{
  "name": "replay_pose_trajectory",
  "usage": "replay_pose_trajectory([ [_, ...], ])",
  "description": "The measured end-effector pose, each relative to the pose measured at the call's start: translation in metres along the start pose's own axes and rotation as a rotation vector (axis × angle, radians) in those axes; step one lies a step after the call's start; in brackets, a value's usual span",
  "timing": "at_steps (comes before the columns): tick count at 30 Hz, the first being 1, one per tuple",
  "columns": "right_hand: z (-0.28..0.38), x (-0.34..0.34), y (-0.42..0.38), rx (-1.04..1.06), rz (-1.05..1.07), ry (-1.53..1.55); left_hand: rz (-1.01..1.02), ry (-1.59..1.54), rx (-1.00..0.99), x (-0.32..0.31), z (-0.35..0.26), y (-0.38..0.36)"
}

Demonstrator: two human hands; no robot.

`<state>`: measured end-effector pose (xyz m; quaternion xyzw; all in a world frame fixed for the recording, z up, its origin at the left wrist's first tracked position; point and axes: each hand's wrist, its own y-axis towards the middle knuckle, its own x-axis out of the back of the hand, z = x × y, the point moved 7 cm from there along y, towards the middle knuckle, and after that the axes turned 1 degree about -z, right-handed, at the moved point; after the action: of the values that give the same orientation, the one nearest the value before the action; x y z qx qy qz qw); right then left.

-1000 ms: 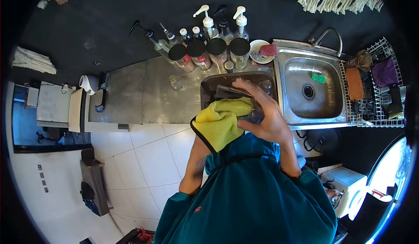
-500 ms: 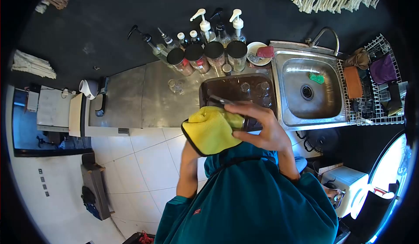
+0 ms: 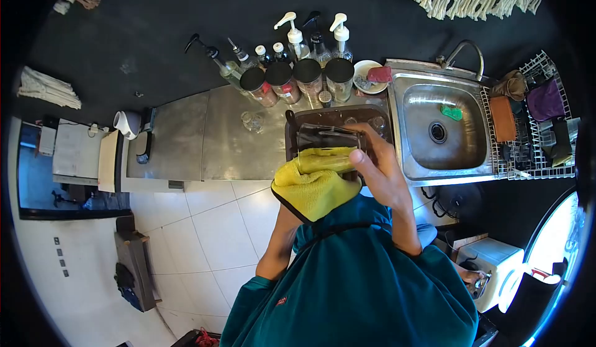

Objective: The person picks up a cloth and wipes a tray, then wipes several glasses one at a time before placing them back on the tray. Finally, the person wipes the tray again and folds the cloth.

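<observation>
My right hand is closed round one end of a clear drinking glass, which lies sideways above the brown tray. A yellow microfiber cloth with a dark edge is pressed against the glass's near side. Underneath that cloth is my left hand, mostly covered, with only the wrist side showing; the cloth drapes over it. Small glasses stand in the tray, partly hidden behind the held glass and my right hand.
Black-lidded jars and pump bottles line the wall. A glass item sits on the steel counter. To the right are a sink with a green sponge and a wire rack. A bowl stands behind the tray.
The glass and cloth have shifted slightly right, and the glass now shows more fully above the cloth. My right hand has moved from over the glass to its right end.
</observation>
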<state>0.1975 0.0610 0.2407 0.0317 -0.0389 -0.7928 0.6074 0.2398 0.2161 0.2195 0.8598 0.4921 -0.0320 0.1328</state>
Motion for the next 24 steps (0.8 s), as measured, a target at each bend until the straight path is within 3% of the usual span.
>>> replay_pose_trajectory([
  [3,0.005,-0.007,-0.007,-0.119,0.078,0.075,-0.040,-0.022,0.081,0.004,0.003,-0.006],
  [5,0.011,-0.010,-0.007,0.007,0.093,0.169,-0.005,0.048,-0.030,0.008,-0.002,-0.008],
  [12,0.027,-0.009,-0.007,0.211,0.125,0.021,-0.036,-0.081,0.050,0.011,-0.003,-0.009],
  [17,0.045,-0.010,-0.012,0.393,0.180,-0.323,-0.089,-0.141,0.127,0.022,0.003,-0.014],
  [24,0.042,-0.006,-0.006,0.369,0.190,-0.271,0.004,0.045,0.057,0.012,0.014,-0.009],
])
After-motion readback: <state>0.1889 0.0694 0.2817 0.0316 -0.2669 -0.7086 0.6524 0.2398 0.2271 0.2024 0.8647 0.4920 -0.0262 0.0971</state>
